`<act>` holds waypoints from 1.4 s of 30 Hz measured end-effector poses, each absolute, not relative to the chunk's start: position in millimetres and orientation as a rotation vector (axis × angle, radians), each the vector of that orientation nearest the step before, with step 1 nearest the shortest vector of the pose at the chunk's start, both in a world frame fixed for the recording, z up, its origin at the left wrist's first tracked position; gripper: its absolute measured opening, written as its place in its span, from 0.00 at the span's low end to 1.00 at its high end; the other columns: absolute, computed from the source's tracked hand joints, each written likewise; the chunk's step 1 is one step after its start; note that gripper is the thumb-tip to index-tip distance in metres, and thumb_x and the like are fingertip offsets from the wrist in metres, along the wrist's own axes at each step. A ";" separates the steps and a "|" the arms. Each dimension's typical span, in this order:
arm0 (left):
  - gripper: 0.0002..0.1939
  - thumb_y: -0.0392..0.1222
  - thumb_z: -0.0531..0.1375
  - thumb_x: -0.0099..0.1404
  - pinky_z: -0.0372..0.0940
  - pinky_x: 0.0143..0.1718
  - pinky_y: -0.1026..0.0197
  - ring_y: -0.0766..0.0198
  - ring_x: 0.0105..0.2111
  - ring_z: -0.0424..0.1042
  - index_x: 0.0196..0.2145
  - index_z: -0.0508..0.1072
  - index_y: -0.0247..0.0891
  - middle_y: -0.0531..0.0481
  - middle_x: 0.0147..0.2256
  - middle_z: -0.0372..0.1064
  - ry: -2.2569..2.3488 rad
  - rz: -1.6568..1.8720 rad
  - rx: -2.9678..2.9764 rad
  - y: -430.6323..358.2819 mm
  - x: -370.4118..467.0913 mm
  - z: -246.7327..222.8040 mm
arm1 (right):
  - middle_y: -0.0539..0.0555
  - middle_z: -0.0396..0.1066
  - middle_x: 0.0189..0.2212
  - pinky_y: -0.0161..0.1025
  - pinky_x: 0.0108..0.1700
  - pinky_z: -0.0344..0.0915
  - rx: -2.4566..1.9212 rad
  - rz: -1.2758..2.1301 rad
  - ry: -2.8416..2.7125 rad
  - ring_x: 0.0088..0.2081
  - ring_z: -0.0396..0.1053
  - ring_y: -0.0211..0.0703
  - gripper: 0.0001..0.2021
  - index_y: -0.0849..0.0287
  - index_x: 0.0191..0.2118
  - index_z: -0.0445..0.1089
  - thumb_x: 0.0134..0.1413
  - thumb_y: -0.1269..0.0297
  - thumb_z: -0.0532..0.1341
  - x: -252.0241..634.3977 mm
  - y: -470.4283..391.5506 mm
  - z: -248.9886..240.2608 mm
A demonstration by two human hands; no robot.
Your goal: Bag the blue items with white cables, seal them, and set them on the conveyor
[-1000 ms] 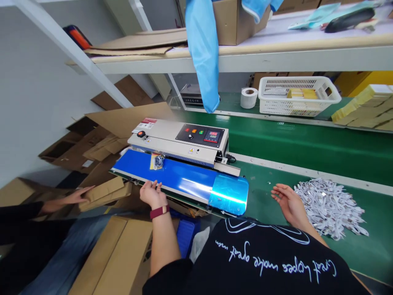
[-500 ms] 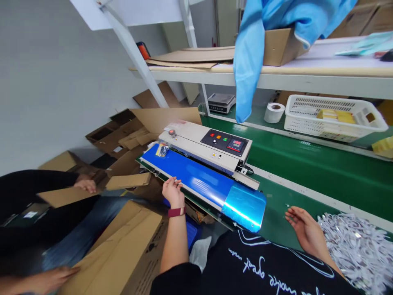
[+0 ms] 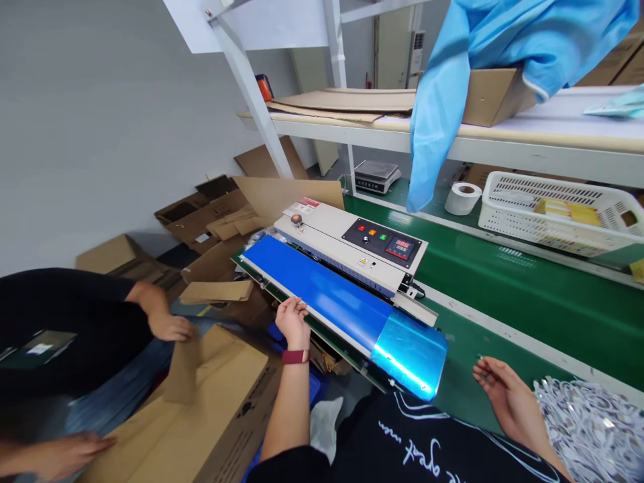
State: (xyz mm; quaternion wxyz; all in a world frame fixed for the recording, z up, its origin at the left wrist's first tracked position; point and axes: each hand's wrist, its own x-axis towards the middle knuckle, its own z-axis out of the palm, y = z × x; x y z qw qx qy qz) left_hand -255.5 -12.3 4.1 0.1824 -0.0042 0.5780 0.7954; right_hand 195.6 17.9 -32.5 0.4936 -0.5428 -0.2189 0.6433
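Observation:
My left hand (image 3: 294, 323), with a dark red band on its wrist, is at the front edge of the blue conveyor belt (image 3: 322, 285) of a band sealing machine (image 3: 347, 245). Its fingers are pinched together; what lies between them is too small to name. To the right, over the green table, my right hand (image 3: 503, 382) has its fingers curled and thumb close in, with a tiny pale speck at the tips that I cannot make out. Beside it lies a heap of white cables (image 3: 588, 422). A shiny blue plate (image 3: 410, 355) forms the belt's near end.
At left a co-worker's hand (image 3: 174, 327) holds a cardboard piece (image 3: 182, 372) over a large carton (image 3: 201, 416). Behind the machine are a scale (image 3: 376, 176), a paper roll (image 3: 463, 198) and a white basket (image 3: 558, 225). A blue garment (image 3: 437, 127) hangs from the shelf.
The small packet at the belt's far end has gone from the belt. The co-worker's cardboard piece has moved right, over the carton. My hands keep nearly the same pose while the view shifts.

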 end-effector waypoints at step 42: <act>0.09 0.42 0.59 0.59 0.55 0.19 0.68 0.72 0.18 0.59 0.26 0.70 0.33 0.53 0.21 0.63 1.611 2.263 0.742 -1.7 -162.3 55.5 | 0.54 0.74 0.30 0.37 0.31 0.73 -1.521 1.327 -0.415 0.31 0.73 0.44 0.14 0.57 0.30 0.73 0.32 0.59 0.70 238.5 -9.9 -54.2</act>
